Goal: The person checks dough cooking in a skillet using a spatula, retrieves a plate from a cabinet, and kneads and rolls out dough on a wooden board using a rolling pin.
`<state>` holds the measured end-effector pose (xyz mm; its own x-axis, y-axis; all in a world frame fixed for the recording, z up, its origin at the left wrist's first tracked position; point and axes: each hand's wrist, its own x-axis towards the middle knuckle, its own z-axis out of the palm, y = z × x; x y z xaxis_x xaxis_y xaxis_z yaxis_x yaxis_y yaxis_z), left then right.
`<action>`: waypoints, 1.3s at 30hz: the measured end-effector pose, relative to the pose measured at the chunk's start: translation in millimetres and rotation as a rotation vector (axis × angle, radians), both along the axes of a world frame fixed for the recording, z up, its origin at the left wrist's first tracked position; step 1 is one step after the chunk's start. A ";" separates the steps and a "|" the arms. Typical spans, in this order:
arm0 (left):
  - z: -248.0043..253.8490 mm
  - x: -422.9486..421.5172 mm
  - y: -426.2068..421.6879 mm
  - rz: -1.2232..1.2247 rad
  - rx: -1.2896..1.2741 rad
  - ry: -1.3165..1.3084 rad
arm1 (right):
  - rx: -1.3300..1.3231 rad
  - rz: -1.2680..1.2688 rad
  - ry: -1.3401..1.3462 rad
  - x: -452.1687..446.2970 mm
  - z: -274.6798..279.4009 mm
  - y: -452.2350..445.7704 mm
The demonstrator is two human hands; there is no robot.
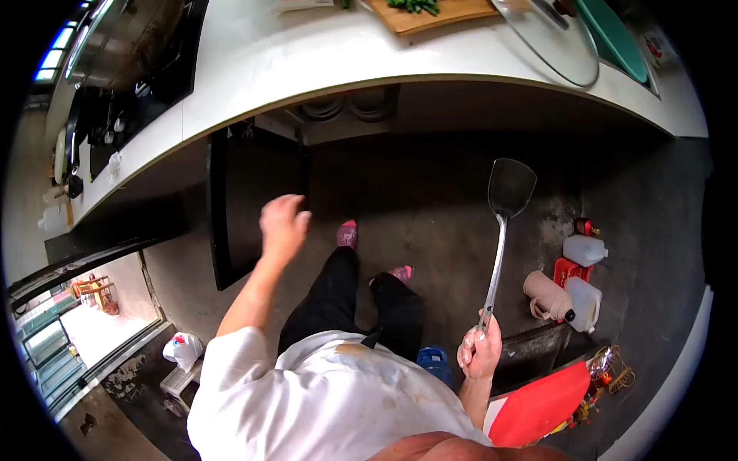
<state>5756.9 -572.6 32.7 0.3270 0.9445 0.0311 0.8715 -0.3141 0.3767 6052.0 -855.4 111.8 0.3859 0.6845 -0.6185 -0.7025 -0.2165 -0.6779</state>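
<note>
The spatula (496, 253) was in my right grip (479, 349), held out over the dark floor (446, 238) with its broad, dark blade (512, 188) pointing away from me. That grip was closed around the end of the metal handle, and there were pale smears on my fingers. My left grip (284, 228) was partly open, fingers loosely bent, raised near the open black cabinet door (257, 200). Between my arms, lower down, were my black trousers (321, 300) and my feet in pink patterned socks (347, 234). To the right of the spatula, a pinkish flask (547, 295), two translucent jugs (585, 250) and a red basket (567, 270) sat close together. Nearer me were a blue container (435, 363) and a flat red surface (542, 403). Beyond the blade stood the white desk (307, 58), bearing a wooden board (453, 14) with chopped greens (415, 5) on it, a glass lid (550, 50) and a teal oval item (613, 38). Stacked plates (369, 104) showed beneath it, and a large metal pot (123, 46) stood at far left.
</note>
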 end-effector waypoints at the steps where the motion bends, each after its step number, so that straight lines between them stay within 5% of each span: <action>1: -42.6 5.2 4.6 -0.017 -0.140 -0.053 | -0.017 0.008 -0.004 -2.0 -11.4 4.9; 4: -134.0 47.1 40.3 -0.102 -0.253 -0.243 | -0.023 0.007 -0.029 -4.3 -49.2 10.2; 9: -170.0 170.0 179.0 -0.158 0.041 -0.506 | -0.019 -0.061 -0.103 -3.8 -106.9 14.1; 11: -213.2 211.1 225.1 -0.154 -0.042 -0.363 | 0.005 -0.130 -0.132 -4.1 -130.1 8.2; 14: -189.6 235.4 202.0 -0.117 -0.348 -0.538 | 0.019 -0.247 -0.212 -3.8 -159.1 -2.7; 18: -191.2 233.8 111.4 -0.181 0.030 -0.384 | 0.069 -0.380 -0.350 2.9 -202.1 -29.6; 19: -186.5 229.2 78.3 -0.272 -0.177 -0.547 | 0.092 -0.424 -0.358 4.0 -210.1 -35.2; 20: -185.4 233.4 51.7 -0.449 0.032 -0.731 | 0.107 -0.475 -0.379 5.4 -217.7 -40.8; 22: -183.4 251.6 0.4 -0.638 0.057 -0.694 | 0.127 -0.584 -0.422 4.2 -228.6 -52.4; 27: -201.1 333.0 -82.7 -0.738 0.338 -0.905 | 0.070 -0.724 -0.562 -2.1 -246.5 -99.0; 35: -228.4 361.2 -90.1 -1.039 -0.213 -0.822 | 0.060 -0.798 -0.596 -11.9 -261.1 -133.0; 39: -292.2 337.7 5.0 -0.701 -0.575 -0.555 | 0.020 -0.828 -0.555 -12.3 -263.9 -132.8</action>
